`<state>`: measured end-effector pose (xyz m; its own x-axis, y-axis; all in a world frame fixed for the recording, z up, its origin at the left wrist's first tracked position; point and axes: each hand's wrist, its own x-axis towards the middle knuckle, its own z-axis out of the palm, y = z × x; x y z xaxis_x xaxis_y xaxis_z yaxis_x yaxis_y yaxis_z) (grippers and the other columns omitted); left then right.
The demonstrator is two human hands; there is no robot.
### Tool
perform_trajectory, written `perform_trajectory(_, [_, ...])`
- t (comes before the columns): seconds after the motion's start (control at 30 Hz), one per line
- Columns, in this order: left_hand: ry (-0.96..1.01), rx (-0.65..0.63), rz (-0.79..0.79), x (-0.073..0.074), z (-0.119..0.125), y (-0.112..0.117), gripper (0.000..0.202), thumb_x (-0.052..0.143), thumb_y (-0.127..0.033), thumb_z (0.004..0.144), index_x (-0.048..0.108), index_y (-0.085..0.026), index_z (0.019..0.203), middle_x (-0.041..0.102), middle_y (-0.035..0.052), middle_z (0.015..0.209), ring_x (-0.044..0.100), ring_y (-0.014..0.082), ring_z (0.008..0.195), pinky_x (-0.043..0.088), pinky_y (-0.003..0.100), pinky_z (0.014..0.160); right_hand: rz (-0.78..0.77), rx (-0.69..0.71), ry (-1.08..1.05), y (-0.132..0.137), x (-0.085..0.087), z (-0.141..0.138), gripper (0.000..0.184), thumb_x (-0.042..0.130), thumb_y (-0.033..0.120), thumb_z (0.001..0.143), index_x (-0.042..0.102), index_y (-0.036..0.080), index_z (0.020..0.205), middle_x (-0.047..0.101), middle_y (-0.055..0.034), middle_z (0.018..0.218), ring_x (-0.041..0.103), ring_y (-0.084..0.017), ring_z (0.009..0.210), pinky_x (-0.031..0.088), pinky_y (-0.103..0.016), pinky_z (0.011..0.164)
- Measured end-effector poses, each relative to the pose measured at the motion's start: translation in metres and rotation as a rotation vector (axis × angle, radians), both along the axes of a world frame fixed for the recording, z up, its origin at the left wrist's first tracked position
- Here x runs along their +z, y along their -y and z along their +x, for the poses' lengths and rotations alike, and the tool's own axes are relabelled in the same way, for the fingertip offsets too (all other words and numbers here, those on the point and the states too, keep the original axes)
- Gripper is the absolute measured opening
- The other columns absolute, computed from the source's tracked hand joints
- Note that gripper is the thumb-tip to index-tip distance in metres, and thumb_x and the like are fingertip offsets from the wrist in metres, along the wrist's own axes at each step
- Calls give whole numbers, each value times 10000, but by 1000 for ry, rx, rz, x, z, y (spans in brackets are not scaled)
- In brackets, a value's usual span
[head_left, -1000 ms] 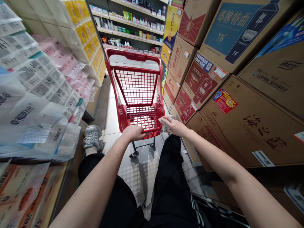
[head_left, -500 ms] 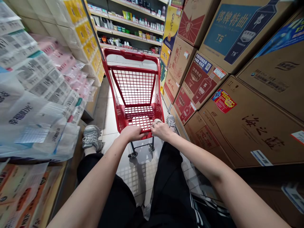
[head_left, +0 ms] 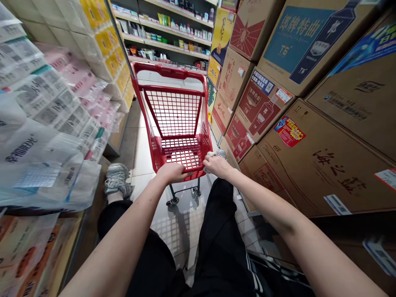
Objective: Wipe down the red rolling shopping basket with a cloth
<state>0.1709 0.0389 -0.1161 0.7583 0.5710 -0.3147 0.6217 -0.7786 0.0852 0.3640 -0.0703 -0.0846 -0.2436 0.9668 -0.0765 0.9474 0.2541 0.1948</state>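
A red shopping cart (head_left: 173, 111) of plastic mesh stands before me, its basket holding nothing I can see. My left hand (head_left: 172, 172) is closed over the near rim of the basket, fingers curled inward. At the right near corner, my right hand (head_left: 218, 165) is closed on a small pale piece that looks like a cloth (head_left: 209, 156), pressed near the rim. Its fingers partly hide it, and a grey shoe (head_left: 221, 153) shows just behind.
Stacked cardboard boxes (head_left: 337, 165) wall in the right side. Plastic-wrapped paper packs (head_left: 52, 161) lie piled on a low shelf at left. Shelves of bottles and tubes (head_left: 176, 31) stand beyond the cart. My legs straddle the tiled floor (head_left: 140, 144).
My right hand has slid right along the rim to the corner with the pale cloth. My left hand and the cart have barely moved; my right knee has shifted slightly.
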Motion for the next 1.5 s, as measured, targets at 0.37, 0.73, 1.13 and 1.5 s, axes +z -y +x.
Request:
perform_trajectory(0.37, [120, -38, 95, -1, -16, 3, 504, 351, -620, 843, 635, -239, 1012, 725, 81, 908, 665, 254, 776, 446, 314, 600, 35, 7, -70, -11, -8, -21, 239, 458, 216, 908, 619, 116, 1053, 644, -128, 1032, 602, -212, 942, 450, -314, 849])
perform_trajectory(0.73, [246, -189, 359, -18, -25, -1, 368, 437, -487, 890, 608, -178, 784, 702, 107, 717, 663, 264, 674, 424, 353, 622, 107, 71, 12, -12, -18, -11, 262, 391, 102, 897, 631, 85, 999, 640, -152, 1009, 589, -202, 951, 397, -371, 956])
perform_trajectory(1.13, [265, -247, 317, -20, -34, -10, 381, 433, -522, 893, 576, -196, 754, 695, 93, 709, 650, 236, 656, 398, 327, 620, 46, 84, -57, -15, -12, -44, 254, 388, 209, 941, 588, 102, 1056, 643, -141, 1025, 628, -212, 892, 474, -315, 767])
perform_trajectory(1.5, [249, -273, 333, -16, -32, -7, 367, 375, -488, 927, 548, -203, 775, 705, 86, 749, 665, 234, 694, 416, 349, 716, 91, -84, 7, 8, -14, 17, 259, 377, 229, 942, 571, 121, 1074, 610, -145, 1052, 603, -217, 916, 453, -289, 741])
